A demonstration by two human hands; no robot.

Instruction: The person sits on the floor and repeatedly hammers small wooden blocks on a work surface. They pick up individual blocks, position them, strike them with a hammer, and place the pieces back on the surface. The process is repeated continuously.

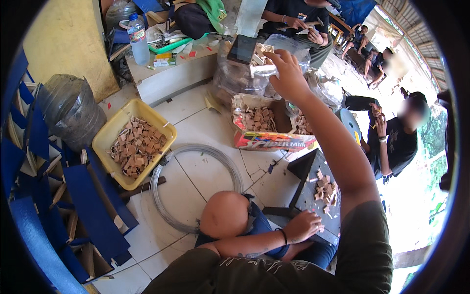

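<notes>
My right hand [288,73] is stretched far forward over a small white-edged box [260,68] of pale wooden pieces. Its fingers are apart, and I see nothing held in them. My left hand [304,226] rests at the near edge of a low black table [306,201], fingers bent together around a small wooden piece [321,229] at their tips. A loose pile of small brown wooden pieces [325,191] lies on that table just beyond it. A black phone [242,49] sits beside the white-edged box.
A printed carton [274,140] and a yellow basin [102,142] hold many wooden pieces. A wire coil [169,223] lies on the tiles by my knee. Blue boards [93,206] are stacked at left. A water bottle [139,41] stands on a ledge. Other people [399,134] sit at right.
</notes>
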